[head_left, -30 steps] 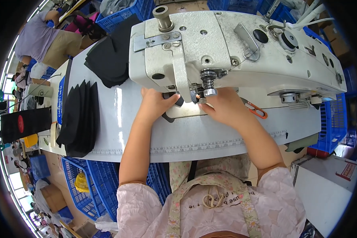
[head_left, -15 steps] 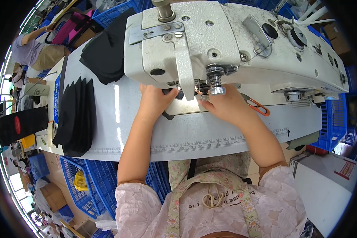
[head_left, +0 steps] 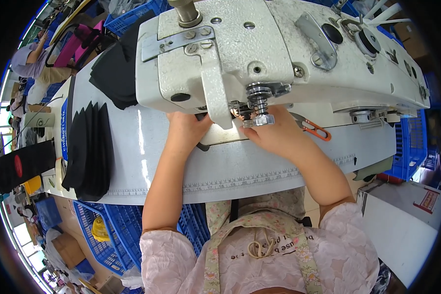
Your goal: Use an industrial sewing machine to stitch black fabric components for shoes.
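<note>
In the head view, both hands are reaching in under the head of a white sewing machine, on either side of its presser area. A dark piece is lying on the worktop by the machine's lit bed, its curved end showing just below the left hand. The left hand is sitting nearer to it, apparently touching it; the right hand is bending in from across the bed. Most of the piece is hiding beneath hand and machine, so its long axis cannot be told. Both hands' fingertips are hiding too, so whether either is pinching or merely pressing cannot be told. Orange-handled snips are lying beyond the right hand, and stacked black pieces are resting well to the left.
</note>
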The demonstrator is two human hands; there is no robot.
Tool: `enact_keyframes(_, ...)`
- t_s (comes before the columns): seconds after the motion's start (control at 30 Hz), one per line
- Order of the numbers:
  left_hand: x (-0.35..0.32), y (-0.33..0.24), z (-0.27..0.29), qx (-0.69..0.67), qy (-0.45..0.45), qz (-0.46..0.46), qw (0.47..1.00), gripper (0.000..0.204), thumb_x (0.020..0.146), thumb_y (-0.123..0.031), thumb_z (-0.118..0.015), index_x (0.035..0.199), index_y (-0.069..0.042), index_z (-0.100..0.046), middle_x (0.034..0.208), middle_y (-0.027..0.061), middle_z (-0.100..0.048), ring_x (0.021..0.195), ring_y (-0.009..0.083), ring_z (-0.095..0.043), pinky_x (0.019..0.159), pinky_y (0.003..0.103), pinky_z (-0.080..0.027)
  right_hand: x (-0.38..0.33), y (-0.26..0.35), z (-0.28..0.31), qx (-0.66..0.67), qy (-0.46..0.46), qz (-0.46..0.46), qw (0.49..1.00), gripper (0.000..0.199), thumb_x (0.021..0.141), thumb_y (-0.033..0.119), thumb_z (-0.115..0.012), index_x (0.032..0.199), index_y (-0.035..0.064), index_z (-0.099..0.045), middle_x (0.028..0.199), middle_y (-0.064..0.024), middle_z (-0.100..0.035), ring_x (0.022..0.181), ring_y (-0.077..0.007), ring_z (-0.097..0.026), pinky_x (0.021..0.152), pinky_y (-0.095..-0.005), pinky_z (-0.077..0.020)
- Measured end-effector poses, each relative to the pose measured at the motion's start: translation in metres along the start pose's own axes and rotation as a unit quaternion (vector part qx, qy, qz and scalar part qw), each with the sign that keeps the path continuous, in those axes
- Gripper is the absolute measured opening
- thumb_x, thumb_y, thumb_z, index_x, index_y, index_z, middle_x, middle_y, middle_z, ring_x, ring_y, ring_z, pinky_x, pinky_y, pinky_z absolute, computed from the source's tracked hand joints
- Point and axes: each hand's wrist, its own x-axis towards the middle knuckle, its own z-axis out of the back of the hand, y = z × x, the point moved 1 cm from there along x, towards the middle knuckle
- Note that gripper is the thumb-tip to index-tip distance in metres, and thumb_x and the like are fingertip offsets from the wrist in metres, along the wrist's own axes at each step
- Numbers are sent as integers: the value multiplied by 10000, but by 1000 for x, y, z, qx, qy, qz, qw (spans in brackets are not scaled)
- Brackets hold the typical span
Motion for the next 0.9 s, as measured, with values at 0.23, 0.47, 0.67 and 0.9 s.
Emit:
enact_keyframes(0.23,0,1,0,41,26,-33,998,265,697,-166,-746,851,-7,-600,820,126,-626,734,280,-593,642,386,-478,0,0,0,-11,-2,6,1000,129,710,141,-637,812,73,-596,817,-69,-553,818,-251,-568,707,-388,-446)
enact_keyframes(0.47,-2,8,-3,104,59,-3,993,198,723,-235,-725,759,-59,-640,650,63,-631,570,223,-593,572,356,-472,0,0,1,-9,29,-8,999,160,719,150,-635,862,81,-610,842,-71,-560,829,-243,-575,720,-379,-452)
enact_keyframes(0.67,-2,12,-7,141,30,-62,988,206,736,-243,-715,727,-59,-625,619,66,-614,542,223,-578,531,341,-462,-3,-1,0,-28,-2,11,1000,166,711,139,-635,865,81,-615,846,-74,-569,825,-245,-581,711,-377,-459)
enact_keyframes(0.9,0,9,-7,76,-10,-46,996,188,711,-155,-732,725,-22,-600,635,92,-607,567,236,-579,538,348,-461,1,-1,0,-4,-6,-3,1000,127,707,127,-633,815,62,-615,785,-102,-571,765,-279,-587,678,-396,-467)
